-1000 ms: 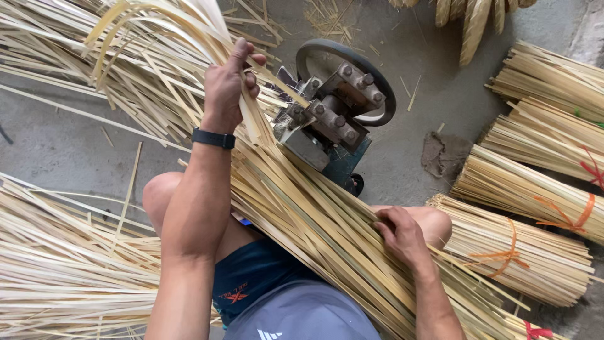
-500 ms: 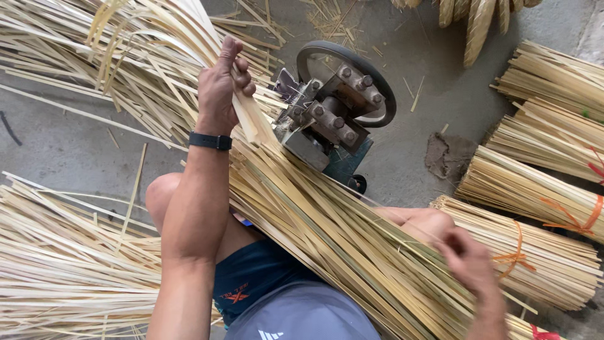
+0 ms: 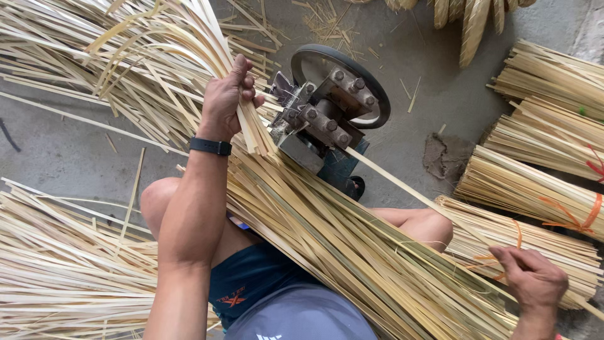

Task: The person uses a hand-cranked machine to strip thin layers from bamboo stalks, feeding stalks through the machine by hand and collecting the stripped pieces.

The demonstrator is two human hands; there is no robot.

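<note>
Bamboo strip bundle [image 3: 352, 252] runs diagonally, far-left to near-right, across lap; left hand [image 3: 228, 101] grip clamped on it, right hand [image 3: 533, 280] grip pinching single strip [image 3: 415, 192].

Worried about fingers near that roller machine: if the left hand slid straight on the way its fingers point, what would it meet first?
Probably the loose fan of bamboo strips beyond the left hand, whose fingers point up and away; the roller machine sits off to the side. Depth is unclear.
</note>
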